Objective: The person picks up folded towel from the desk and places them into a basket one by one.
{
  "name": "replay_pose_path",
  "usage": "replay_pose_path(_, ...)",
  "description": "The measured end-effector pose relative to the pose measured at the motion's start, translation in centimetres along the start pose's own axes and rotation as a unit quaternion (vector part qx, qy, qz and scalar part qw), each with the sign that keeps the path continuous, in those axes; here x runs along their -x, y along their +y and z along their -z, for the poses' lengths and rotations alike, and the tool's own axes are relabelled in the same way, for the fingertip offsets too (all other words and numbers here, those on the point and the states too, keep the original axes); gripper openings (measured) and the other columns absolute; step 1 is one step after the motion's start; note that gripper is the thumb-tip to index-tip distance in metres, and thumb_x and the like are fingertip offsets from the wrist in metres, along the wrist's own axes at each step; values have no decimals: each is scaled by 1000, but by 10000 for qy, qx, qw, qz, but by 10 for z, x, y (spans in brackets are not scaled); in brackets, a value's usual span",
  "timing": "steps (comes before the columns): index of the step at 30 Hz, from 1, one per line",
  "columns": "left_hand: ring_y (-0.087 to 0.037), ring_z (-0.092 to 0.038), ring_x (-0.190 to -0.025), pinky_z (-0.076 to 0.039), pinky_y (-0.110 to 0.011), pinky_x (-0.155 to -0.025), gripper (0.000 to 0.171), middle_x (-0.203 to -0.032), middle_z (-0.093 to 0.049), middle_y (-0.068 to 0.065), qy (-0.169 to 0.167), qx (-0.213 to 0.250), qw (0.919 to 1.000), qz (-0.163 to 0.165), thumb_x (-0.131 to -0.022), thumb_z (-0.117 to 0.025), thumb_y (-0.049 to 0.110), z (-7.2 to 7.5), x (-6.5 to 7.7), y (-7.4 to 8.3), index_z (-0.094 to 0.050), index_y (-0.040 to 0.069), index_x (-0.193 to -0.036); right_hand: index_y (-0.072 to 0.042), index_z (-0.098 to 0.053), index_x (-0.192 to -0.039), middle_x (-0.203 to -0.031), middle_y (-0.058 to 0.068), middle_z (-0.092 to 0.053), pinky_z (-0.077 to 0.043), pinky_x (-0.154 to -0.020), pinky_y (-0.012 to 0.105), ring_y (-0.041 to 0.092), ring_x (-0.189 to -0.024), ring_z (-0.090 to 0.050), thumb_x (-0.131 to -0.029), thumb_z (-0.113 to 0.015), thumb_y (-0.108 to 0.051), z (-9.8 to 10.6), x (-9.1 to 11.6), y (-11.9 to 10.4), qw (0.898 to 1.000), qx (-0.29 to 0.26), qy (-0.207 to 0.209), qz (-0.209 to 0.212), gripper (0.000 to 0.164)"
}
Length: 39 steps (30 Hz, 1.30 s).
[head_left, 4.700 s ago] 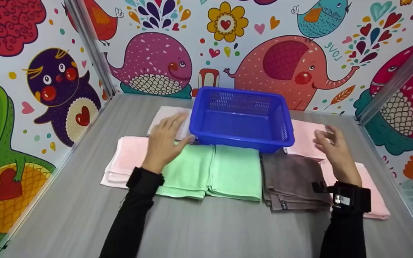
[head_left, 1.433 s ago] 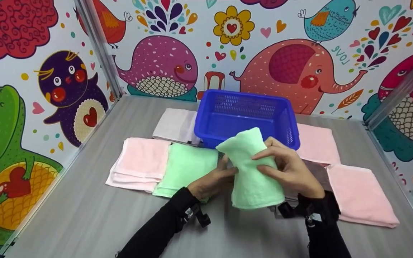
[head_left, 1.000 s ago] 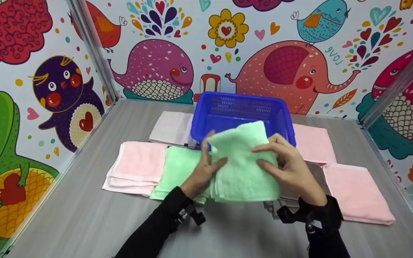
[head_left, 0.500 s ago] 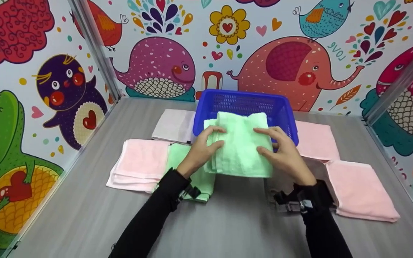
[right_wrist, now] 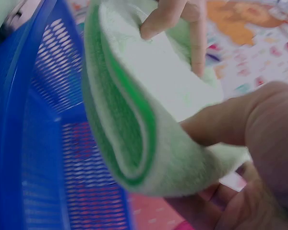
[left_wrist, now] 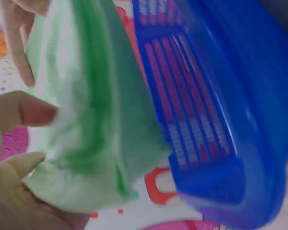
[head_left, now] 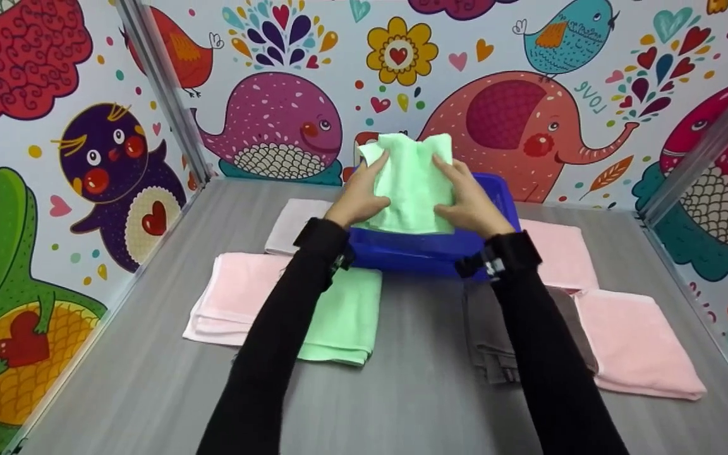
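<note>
A folded light green towel (head_left: pixel 413 186) is held up over the blue plastic basket (head_left: pixel 402 253) in the head view. My left hand (head_left: pixel 364 193) grips its left side, and my right hand (head_left: pixel 468 196) grips its right side. Thumb and fingers pinch the layers in both wrist views. The left wrist view shows the folded towel (left_wrist: pixel 81 124) beside the basket's slotted wall (left_wrist: pixel 187 100). In the right wrist view the towel's stacked folds (right_wrist: pixel 129 124) face the camera, with the basket (right_wrist: pixel 48 129) at left. Most of the basket's inside is hidden by towel and hands.
Another green towel (head_left: pixel 345 316) lies in front of the basket, beside a pink one (head_left: pixel 237 294). A whitish towel (head_left: pixel 294 224) sits behind them. Right of the basket are a dark grey towel (head_left: pixel 487 328) and two pink towels (head_left: pixel 557 253). Printed panels (head_left: pixel 275 126) wall in the table.
The right-hand green towel of the front row was picked up and squared between both hands. Over the last half second it moved forward and up, from the basket's front edge to above it.
</note>
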<state>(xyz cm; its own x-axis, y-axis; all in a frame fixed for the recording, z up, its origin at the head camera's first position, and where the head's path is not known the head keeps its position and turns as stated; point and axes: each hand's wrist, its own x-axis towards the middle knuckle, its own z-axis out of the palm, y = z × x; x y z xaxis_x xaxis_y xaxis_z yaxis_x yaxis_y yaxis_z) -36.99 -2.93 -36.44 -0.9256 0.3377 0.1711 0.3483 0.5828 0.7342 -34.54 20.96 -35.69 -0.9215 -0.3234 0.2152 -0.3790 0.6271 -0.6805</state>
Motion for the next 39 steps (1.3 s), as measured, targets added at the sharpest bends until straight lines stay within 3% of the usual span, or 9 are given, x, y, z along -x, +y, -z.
replay_pose_path(5,-38,-49,-138,-48,-40,-101,95,-172,-14,-23,-101,-944,9946,413,-85,-61,-8,-22,-18,-12,-21,20,-167,-11,-21,-166,-169,21,-21,-43,-112,51,39,-140,-41,-81,-67,12,-22,-21,27,9986,263,-220,-401,99)
replay_pose_path(13,-40,-47,-143,-44,-47,-116,59,-154,-49,-21,-230,-1648,9837,680,-88,-57,-17,-54,-24,-36,-66,11,-139,-9,-6,-167,-174,20,-1,-34,-122,48,40,-155,-25,-83,-71,3,-51,-24,56,9878,599,-1022,-1012,106)
replay_pose_path(16,-43,-57,-132,-47,-48,-112,41,-145,-57,-26,-156,-2196,9731,684,-92,-58,-15,-62,-22,-44,-73,3,-127,-10,2,-166,-173,21,10,-47,-102,38,38,-157,-18,-79,-64,8,-59,-23,59,9828,521,-1426,-1054,111)
replay_pose_path(20,-46,-66,-112,-57,-49,-97,30,-150,-48,-35,-281,-2954,9528,639,-98,-55,-9,-70,-20,-48,-72,-6,-123,-12,5,-166,-172,21,16,-46,-79,33,37,-155,-20,-76,-61,15,-64,-24,62,9775,518,-1675,-1176,115)
replay_pose_path(23,-49,-64,-117,-57,-50,-95,34,-160,-30,-39,-479,-3155,9451,707,-101,-54,-5,-72,-18,-45,-69,-2,-131,-8,-6,-167,-173,24,4,-50,-100,39,39,-156,-21,-79,-68,10,-65,-25,63,9741,872,-1666,-1253,109)
replay_pose_path(26,-49,-49,-139,-51,-52,-107,41,-166,-24,-31,-799,-3240,9405,648,-101,-56,-4,-72,-13,-41,-68,10,-138,-5,-24,-164,-169,24,-22,-38,-120,48,40,-155,-27,-83,-73,2,-66,-26,64,9660,1304,-1763,-1367,95)
replay_pose_path(29,-42,-53,-138,-51,-51,-108,33,-153,-52,-23,-1171,-3761,9177,521,-102,-57,0,-75,-13,-41,-74,10,-129,-5,-44,-156,-159,21,-45,-38,-120,51,40,-149,-41,-87,-72,-2,-66,-26,65,9554,1659,-1932,-1497,75)
replay_pose_path(33,-34,-71,-111,-55,-47,-100,25,-117,-76,-17,-1562,-4178,8923,698,-101,-57,7,-77,-16,-41,-79,4,-112,-5,-56,-148,-155,19,-51,-38,-120,53,40,-146,-44,-92,-67,-5,-67,-27,64,9424,1969,-2243,-1514,58)
replay_pose_path(39,-29,-72,-110,-51,-44,-105,26,-117,-77,-14,-1784,-3883,8990,961,-100,-57,13,-72,-13,-37,-79,6,-112,-5,-51,-152,-159,20,-46,-31,-124,53,39,-151,-38,-99,-58,-7,-69,-28,64,9303,2108,-2657,-1393,53)
